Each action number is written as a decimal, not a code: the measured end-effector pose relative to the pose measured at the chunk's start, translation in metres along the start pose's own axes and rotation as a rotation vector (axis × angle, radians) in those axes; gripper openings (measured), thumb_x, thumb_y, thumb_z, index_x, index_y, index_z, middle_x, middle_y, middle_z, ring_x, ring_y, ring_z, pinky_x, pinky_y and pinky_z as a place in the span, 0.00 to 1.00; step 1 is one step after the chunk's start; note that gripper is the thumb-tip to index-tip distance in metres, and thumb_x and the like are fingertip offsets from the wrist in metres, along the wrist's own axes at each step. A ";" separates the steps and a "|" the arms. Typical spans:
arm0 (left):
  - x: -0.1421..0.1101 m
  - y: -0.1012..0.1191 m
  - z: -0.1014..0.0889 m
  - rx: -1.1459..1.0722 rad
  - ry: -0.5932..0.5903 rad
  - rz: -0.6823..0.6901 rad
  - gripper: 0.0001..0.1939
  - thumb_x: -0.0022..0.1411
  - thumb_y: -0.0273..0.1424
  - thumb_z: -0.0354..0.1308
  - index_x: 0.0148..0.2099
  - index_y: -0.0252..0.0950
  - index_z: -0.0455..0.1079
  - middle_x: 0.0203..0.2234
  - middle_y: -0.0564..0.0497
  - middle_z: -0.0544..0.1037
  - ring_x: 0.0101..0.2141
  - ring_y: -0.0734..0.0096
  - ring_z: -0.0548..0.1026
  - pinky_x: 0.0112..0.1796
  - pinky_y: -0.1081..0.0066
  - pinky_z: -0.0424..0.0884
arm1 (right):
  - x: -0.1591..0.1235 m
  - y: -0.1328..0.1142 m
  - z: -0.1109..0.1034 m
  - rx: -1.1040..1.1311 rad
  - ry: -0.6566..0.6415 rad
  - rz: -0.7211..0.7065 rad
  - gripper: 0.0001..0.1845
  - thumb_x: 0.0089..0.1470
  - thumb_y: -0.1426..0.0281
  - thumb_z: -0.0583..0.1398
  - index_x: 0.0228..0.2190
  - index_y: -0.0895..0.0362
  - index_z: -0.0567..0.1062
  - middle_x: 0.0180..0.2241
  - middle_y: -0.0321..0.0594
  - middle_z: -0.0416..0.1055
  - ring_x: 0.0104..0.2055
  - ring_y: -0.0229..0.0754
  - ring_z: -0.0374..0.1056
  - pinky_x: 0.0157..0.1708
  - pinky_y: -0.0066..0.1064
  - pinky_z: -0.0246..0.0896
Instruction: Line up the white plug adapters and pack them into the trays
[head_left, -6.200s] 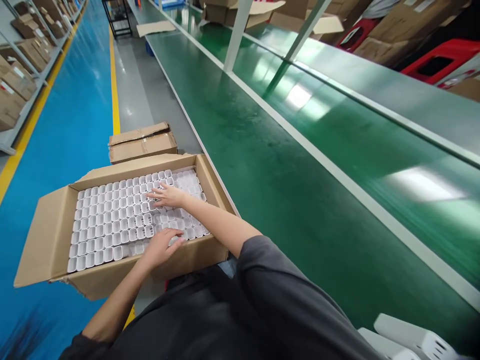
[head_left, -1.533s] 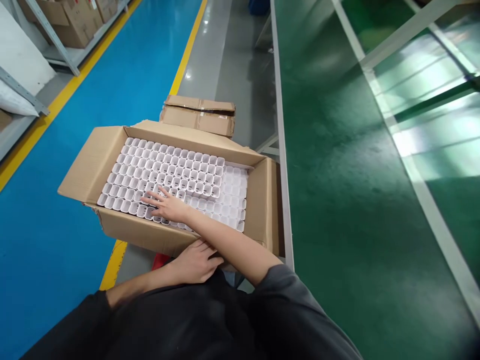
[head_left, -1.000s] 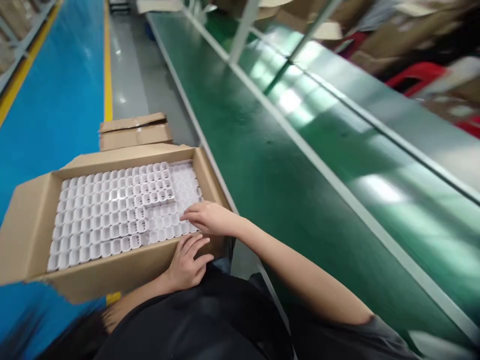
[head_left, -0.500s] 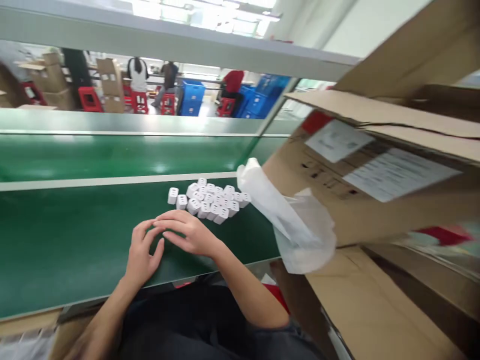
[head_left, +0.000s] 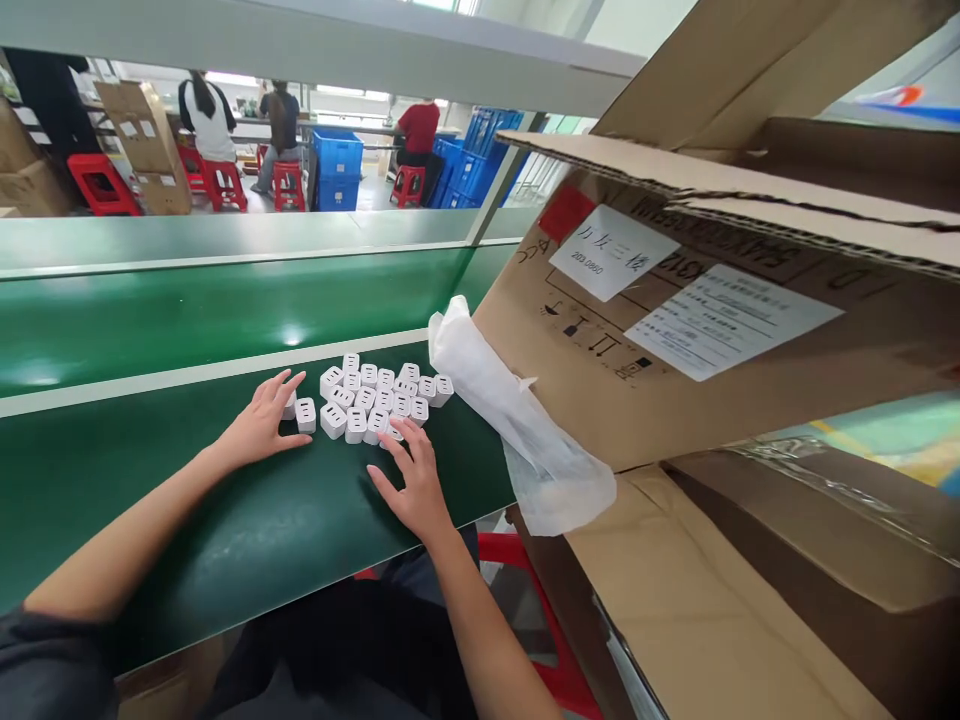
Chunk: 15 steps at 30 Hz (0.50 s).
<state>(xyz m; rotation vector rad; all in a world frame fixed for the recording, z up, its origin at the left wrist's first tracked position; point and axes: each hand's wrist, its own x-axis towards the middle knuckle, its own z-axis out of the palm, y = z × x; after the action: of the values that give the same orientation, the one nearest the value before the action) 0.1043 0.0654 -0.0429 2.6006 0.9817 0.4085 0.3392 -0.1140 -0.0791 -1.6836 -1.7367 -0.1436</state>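
Several white charger blocks (head_left: 365,398) with dark slots on top stand grouped on the green work surface (head_left: 247,530). At the left end of the group, my left hand (head_left: 262,422) is open, its fingers reaching over one block and its thumb stretched out below another white block (head_left: 305,414). My right hand (head_left: 411,480) is open at the near right side of the group. Its fingertips lie over a front block and partly hide it; whether they touch it I cannot tell.
A large labelled cardboard box (head_left: 585,370) with raised flaps stands on the right. A crumpled white plastic bag (head_left: 517,420) hangs from its edge. Beyond the green belt (head_left: 225,310) are blue crates (head_left: 336,165), red stools (head_left: 225,186) and seated people.
My hands, earlier close together in front of the blocks, have moved apart and forward to the group's left and right sides. The camera view has shifted to the right.
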 end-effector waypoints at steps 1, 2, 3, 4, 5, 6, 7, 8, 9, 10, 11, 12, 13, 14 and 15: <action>0.004 -0.003 0.000 -0.010 -0.019 -0.008 0.47 0.60 0.47 0.62 0.72 0.44 0.42 0.68 0.40 0.54 0.66 0.49 0.54 0.62 0.48 0.59 | 0.004 -0.002 0.002 -0.027 -0.027 -0.025 0.23 0.64 0.63 0.56 0.58 0.54 0.67 0.61 0.49 0.62 0.68 0.54 0.52 0.66 0.54 0.51; 0.005 -0.006 0.001 -0.017 -0.022 -0.020 0.44 0.61 0.48 0.60 0.72 0.44 0.45 0.66 0.41 0.58 0.64 0.51 0.58 0.61 0.50 0.62 | 0.008 -0.004 0.003 -0.050 -0.055 -0.046 0.24 0.64 0.63 0.56 0.60 0.54 0.66 0.62 0.49 0.62 0.68 0.54 0.52 0.67 0.54 0.49; 0.005 -0.007 0.002 -0.019 -0.011 -0.030 0.40 0.63 0.48 0.58 0.70 0.43 0.49 0.63 0.43 0.62 0.62 0.53 0.61 0.59 0.52 0.64 | 0.013 -0.005 0.004 -0.067 -0.084 -0.060 0.25 0.65 0.63 0.55 0.61 0.55 0.64 0.63 0.48 0.62 0.68 0.53 0.52 0.67 0.54 0.46; 0.003 -0.008 0.003 -0.017 0.005 -0.030 0.36 0.64 0.48 0.57 0.69 0.43 0.53 0.61 0.43 0.66 0.60 0.54 0.64 0.58 0.53 0.65 | 0.018 -0.006 0.006 -0.078 -0.113 -0.070 0.25 0.66 0.64 0.54 0.62 0.55 0.63 0.63 0.48 0.62 0.68 0.52 0.52 0.68 0.53 0.45; 0.000 -0.009 0.004 -0.014 0.016 -0.023 0.32 0.65 0.48 0.55 0.67 0.42 0.56 0.58 0.44 0.69 0.58 0.56 0.67 0.57 0.55 0.67 | 0.025 -0.008 0.007 -0.084 -0.141 -0.077 0.26 0.66 0.64 0.53 0.63 0.55 0.62 0.64 0.48 0.61 0.68 0.51 0.53 0.68 0.53 0.44; -0.002 -0.008 0.005 -0.012 0.020 -0.011 0.30 0.66 0.48 0.54 0.66 0.42 0.58 0.56 0.45 0.70 0.56 0.57 0.68 0.56 0.56 0.68 | 0.031 -0.009 0.008 -0.089 -0.168 -0.083 0.26 0.67 0.65 0.52 0.64 0.55 0.62 0.64 0.48 0.61 0.67 0.50 0.54 0.68 0.52 0.43; -0.004 -0.008 0.005 -0.013 0.018 0.003 0.29 0.67 0.48 0.53 0.65 0.42 0.59 0.55 0.45 0.71 0.55 0.58 0.69 0.55 0.57 0.68 | 0.037 -0.010 0.009 -0.095 -0.192 -0.090 0.26 0.67 0.64 0.52 0.64 0.55 0.61 0.65 0.48 0.60 0.67 0.50 0.54 0.69 0.52 0.42; -0.005 -0.007 0.006 -0.014 0.017 0.018 0.29 0.67 0.48 0.53 0.65 0.42 0.59 0.56 0.45 0.71 0.55 0.58 0.69 0.55 0.58 0.69 | 0.044 -0.011 0.011 -0.105 -0.213 -0.100 0.27 0.67 0.63 0.52 0.65 0.55 0.60 0.65 0.48 0.59 0.68 0.50 0.54 0.69 0.52 0.42; -0.004 -0.005 0.006 -0.014 0.021 0.033 0.30 0.66 0.48 0.54 0.65 0.41 0.58 0.57 0.45 0.70 0.56 0.58 0.68 0.56 0.58 0.68 | 0.050 -0.012 0.012 -0.118 -0.233 -0.111 0.28 0.67 0.62 0.52 0.65 0.55 0.60 0.66 0.48 0.58 0.68 0.51 0.53 0.69 0.52 0.41; -0.003 -0.004 0.007 -0.014 0.033 0.043 0.32 0.65 0.49 0.55 0.66 0.41 0.57 0.59 0.44 0.68 0.58 0.57 0.67 0.57 0.57 0.67 | 0.055 -0.014 0.014 -0.134 -0.254 -0.124 0.29 0.66 0.61 0.53 0.65 0.56 0.60 0.67 0.48 0.57 0.69 0.51 0.52 0.69 0.53 0.40; -0.001 -0.002 0.007 -0.015 0.047 0.053 0.35 0.64 0.49 0.57 0.67 0.41 0.55 0.61 0.44 0.66 0.60 0.57 0.65 0.58 0.56 0.66 | 0.060 -0.015 0.016 -0.152 -0.279 -0.134 0.31 0.66 0.59 0.54 0.65 0.57 0.60 0.67 0.49 0.56 0.69 0.52 0.51 0.69 0.54 0.39; 0.001 -0.001 0.008 -0.018 0.054 0.062 0.36 0.63 0.50 0.57 0.68 0.41 0.54 0.62 0.44 0.65 0.62 0.56 0.63 0.59 0.56 0.65 | 0.063 -0.016 0.017 -0.169 -0.305 -0.142 0.32 0.65 0.59 0.55 0.65 0.58 0.59 0.67 0.49 0.55 0.69 0.53 0.50 0.69 0.55 0.39; 0.004 0.000 0.009 -0.023 0.051 0.073 0.37 0.63 0.50 0.58 0.68 0.42 0.53 0.63 0.44 0.64 0.62 0.57 0.63 0.59 0.56 0.65 | 0.066 -0.018 0.019 -0.185 -0.332 -0.146 0.32 0.65 0.59 0.55 0.65 0.59 0.59 0.68 0.50 0.54 0.69 0.54 0.50 0.69 0.56 0.39; 0.005 0.001 0.010 -0.029 0.044 0.083 0.36 0.64 0.50 0.57 0.67 0.42 0.54 0.62 0.45 0.65 0.61 0.57 0.64 0.58 0.57 0.66 | 0.067 -0.019 0.021 -0.200 -0.353 -0.146 0.32 0.65 0.61 0.56 0.65 0.60 0.59 0.68 0.51 0.54 0.69 0.55 0.50 0.68 0.57 0.39; 0.006 0.002 0.012 -0.033 0.036 0.092 0.33 0.65 0.50 0.56 0.66 0.42 0.56 0.60 0.45 0.67 0.60 0.58 0.66 0.57 0.58 0.68 | 0.068 -0.021 0.022 -0.217 -0.365 -0.143 0.32 0.65 0.63 0.56 0.65 0.60 0.59 0.68 0.51 0.54 0.69 0.56 0.50 0.68 0.59 0.40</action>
<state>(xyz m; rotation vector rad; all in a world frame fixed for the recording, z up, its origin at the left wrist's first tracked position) 0.1138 0.0658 -0.0518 2.6240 0.8612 0.4916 0.3175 -0.0489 -0.0505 -1.8250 -2.1815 -0.0959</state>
